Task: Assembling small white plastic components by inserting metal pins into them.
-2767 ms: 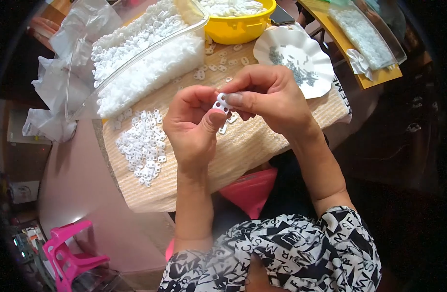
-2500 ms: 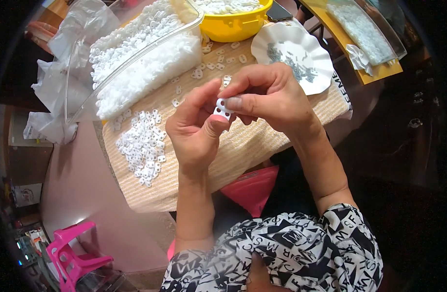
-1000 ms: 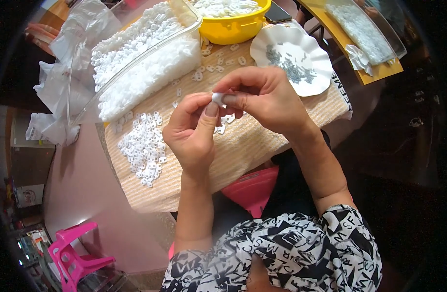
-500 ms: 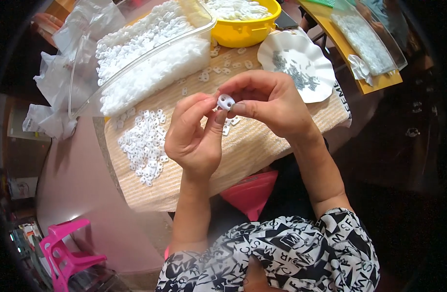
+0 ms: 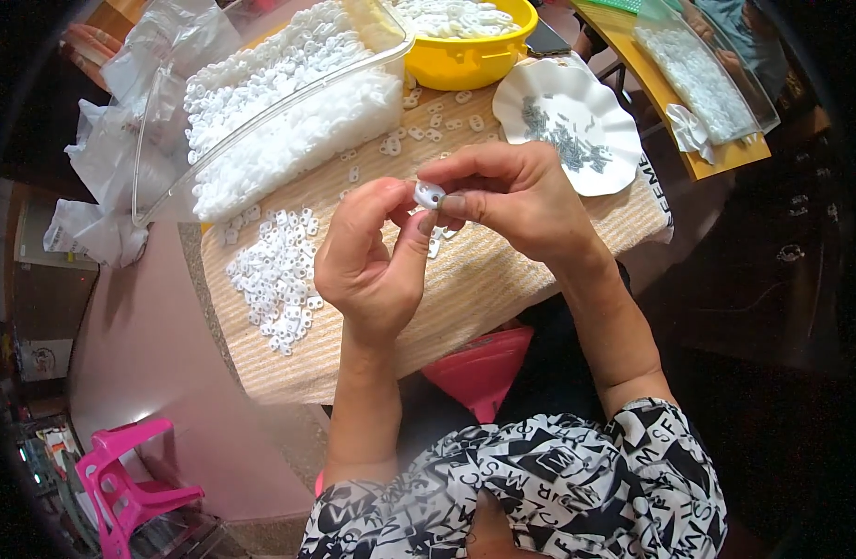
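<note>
Between both hands, above the cloth-covered table (image 5: 298, 377), is a small white plastic piece (image 5: 428, 194) with two holes. The fingertips of my left hand (image 5: 377, 252) pinch its left side. My right hand (image 5: 516, 196) grips it from the right with thumb and forefinger; whether those fingers also hold something smaller is hidden. A pile of similar white pieces (image 5: 277, 279) lies left of my left hand. Several more lie scattered beyond my hands, some partly covered by my right fingers. Right of my right hand, a white wavy-edged plate (image 5: 619, 168) bears many small grey pins.
A big clear bin (image 5: 288, 121) full of white pieces stands at the back left, beside a yellow basin (image 5: 470, 61) of white parts. A dark phone (image 5: 546, 39) lies behind the plate. Another person's hand (image 5: 726, 61) is by a clear container (image 5: 703, 88). A pink stool (image 5: 135, 484) stands lower left.
The white piece has turned slightly between my fingers, so its left hole shows less. My right fingers have shifted a little; both hands keep their grip.
</note>
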A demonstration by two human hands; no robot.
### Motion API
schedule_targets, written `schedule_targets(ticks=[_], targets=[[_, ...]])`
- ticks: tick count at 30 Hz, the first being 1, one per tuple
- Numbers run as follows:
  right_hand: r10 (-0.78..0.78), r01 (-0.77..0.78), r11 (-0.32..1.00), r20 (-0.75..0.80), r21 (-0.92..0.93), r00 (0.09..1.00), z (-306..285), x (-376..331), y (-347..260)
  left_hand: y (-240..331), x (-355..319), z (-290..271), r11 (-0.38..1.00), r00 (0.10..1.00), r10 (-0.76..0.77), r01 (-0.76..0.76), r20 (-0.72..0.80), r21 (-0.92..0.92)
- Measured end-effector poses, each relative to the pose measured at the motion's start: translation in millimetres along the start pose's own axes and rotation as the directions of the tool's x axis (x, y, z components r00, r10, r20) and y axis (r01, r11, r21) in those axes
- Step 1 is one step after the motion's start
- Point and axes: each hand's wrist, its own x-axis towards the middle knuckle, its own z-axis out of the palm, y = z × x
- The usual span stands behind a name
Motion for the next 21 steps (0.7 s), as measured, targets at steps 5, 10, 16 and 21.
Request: schedule_targets(ticks=[5,10,16,21], targets=[[0.025,-0.024,0.999,0.015,-0.027,1.0,-0.9,-1.5,-7.1,2.6,2.6,-0.6,0.991,0.999,0.012,-0.018,0.049,0.13],[0.031,-0.029,0.999,0.04,-0.032,0.999,0.8,-2.6,-8.6,3.7,6.6,-3.7,0.985,0.986,0.114,-0.128,0.121,0.114],[0.052,-0.049,0.997,0.054,-0.057,0.997,4.0,-3.5,-11.9,3.1,4.6,-6.1,0.99,0.99,0.101,-0.11,0.099,0.09],[0.066,-0.065,0.998,0.091,-0.012,0.994,0.4,-3.5,-9.6,8.9,7.2,-6.4,0.995,0.993,0.083,-0.087,0.087,0.046]])
